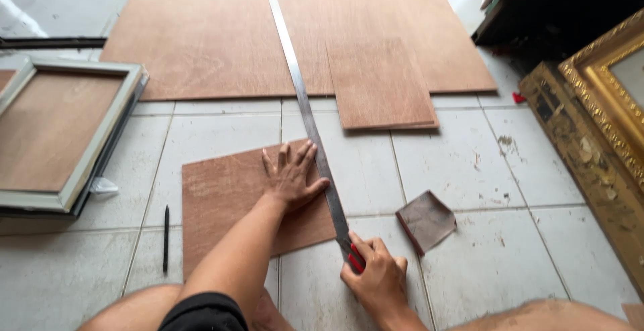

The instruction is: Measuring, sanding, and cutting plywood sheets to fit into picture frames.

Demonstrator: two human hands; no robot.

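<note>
A small brown plywood piece (221, 203) lies on the white tiled floor. My left hand (291, 175) presses flat on it, fingers spread, its thumb touching a long steel ruler (303, 103) that runs along the board's right edge and up over the large plywood sheet (215, 29). My right hand (376, 274) is closed around a red-handled cutter (355, 258) at the ruler's near end, against its right side.
A smaller plywood strip (382, 89) lies on the large sheet's near edge. A folded sandpaper piece (426, 221) lies right of the ruler. A black pencil (166, 237) lies left. A grey framed board (60, 130) sits at left, gilded frames (604, 103) at right.
</note>
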